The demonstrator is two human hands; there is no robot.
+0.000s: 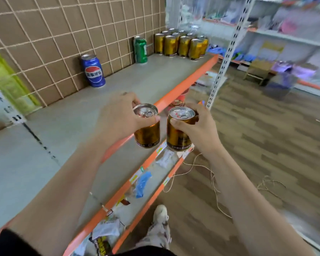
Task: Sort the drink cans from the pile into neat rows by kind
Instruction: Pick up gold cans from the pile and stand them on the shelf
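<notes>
Hands up at the front edge of the shelf (129, 84). I see the left hand (118, 117) with its fingers (131, 101) curled round a gold can (148, 134), upright, over the shelf's orange lip. The right hand (198, 126) grips a second gold can (177, 134) the same way, just beside the first and out past the edge. At the shelf's far end a block of gold cans (181, 45) stands in rows. A green can (141, 49) stands beside it and a blue can (93, 71) nearer, both against the mesh back.
</notes>
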